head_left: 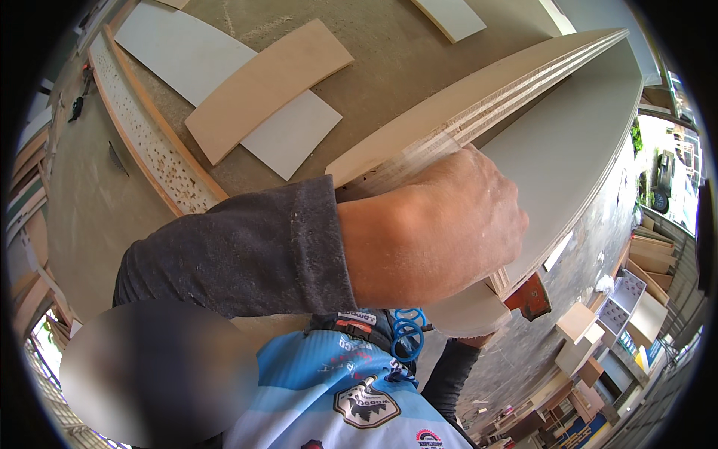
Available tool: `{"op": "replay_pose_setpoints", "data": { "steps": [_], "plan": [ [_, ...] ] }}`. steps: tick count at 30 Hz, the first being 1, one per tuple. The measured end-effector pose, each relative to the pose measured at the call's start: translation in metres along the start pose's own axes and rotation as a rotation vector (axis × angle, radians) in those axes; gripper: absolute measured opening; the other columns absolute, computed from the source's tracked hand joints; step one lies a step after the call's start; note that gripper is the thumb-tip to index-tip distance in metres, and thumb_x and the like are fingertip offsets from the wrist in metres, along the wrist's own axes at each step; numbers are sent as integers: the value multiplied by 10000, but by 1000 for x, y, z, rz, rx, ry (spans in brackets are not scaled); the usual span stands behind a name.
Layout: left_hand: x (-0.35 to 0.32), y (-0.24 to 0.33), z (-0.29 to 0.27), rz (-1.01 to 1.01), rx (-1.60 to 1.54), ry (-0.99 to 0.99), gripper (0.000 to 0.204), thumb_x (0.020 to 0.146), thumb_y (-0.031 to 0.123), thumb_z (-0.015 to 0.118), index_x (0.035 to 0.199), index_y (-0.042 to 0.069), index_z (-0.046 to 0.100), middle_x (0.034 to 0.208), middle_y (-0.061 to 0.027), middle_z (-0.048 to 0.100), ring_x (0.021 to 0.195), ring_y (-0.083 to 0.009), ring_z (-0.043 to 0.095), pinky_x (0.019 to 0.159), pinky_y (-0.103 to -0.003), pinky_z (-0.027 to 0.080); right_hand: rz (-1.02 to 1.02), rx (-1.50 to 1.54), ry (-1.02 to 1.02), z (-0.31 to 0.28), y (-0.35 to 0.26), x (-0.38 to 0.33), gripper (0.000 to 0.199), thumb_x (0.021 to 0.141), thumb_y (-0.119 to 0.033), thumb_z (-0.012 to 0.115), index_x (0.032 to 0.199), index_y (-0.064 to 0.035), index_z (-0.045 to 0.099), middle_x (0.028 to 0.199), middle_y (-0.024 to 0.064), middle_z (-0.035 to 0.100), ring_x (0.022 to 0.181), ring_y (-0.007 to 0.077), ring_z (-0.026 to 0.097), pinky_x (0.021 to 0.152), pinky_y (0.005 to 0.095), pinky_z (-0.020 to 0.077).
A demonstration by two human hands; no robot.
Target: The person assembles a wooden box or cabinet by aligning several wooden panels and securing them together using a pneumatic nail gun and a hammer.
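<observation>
My left hand reaches across the middle from a dark sleeve. It is closed, its knuckles turned outward, at the near end of a raised board assembly. The fingers seem wrapped round a layered wooden panel, though their tips are hidden. Beside it slopes a broad grey-faced panel. Below my left wrist juts a pale rounded board end. Only a sliver of wrist shows of my right hand, behind that end; its fingers are out of sight. An orange-red metal piece sticks out beside the grey panel.
A tan board lies across a long white board on the work surface. Left of them runs a curved, wood-edged strip with speckled filling. A blue coiled hose hangs by my waist. Stacked boards stand at lower right.
</observation>
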State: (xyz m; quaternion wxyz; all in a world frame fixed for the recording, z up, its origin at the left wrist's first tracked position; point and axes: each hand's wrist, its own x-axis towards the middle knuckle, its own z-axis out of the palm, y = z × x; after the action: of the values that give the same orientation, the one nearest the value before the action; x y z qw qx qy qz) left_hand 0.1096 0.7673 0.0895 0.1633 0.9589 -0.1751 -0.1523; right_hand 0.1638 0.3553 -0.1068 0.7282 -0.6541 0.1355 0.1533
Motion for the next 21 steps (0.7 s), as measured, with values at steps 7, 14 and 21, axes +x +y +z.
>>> {"op": "replay_pose_setpoints", "data": {
  "steps": [7,14,21],
  "plan": [
    [6,-3,5,32,36,-35,174,824,160,740,954,53,783,809,-62,733,770,-166,729,653,-310,597,46,-57,-30,-32,2,6,605,818,-136,554,1391,19,440,1193,204,639,1035,264,675,911,413,563],
    [-9,-1,6,21,66,92,147,834,157,727,927,53,772,837,-63,737,812,-176,732,681,-309,596,119,151,-5,-11,5,1,564,836,-187,534,1351,37,479,1158,204,655,984,273,689,854,405,578],
    [2,-3,12,38,7,141,140,842,163,719,918,55,764,866,-66,738,855,-194,734,709,-317,595,96,-23,2,26,-16,-11,455,881,-238,500,1202,76,578,1073,196,685,916,265,701,793,389,591]
  ]
}}
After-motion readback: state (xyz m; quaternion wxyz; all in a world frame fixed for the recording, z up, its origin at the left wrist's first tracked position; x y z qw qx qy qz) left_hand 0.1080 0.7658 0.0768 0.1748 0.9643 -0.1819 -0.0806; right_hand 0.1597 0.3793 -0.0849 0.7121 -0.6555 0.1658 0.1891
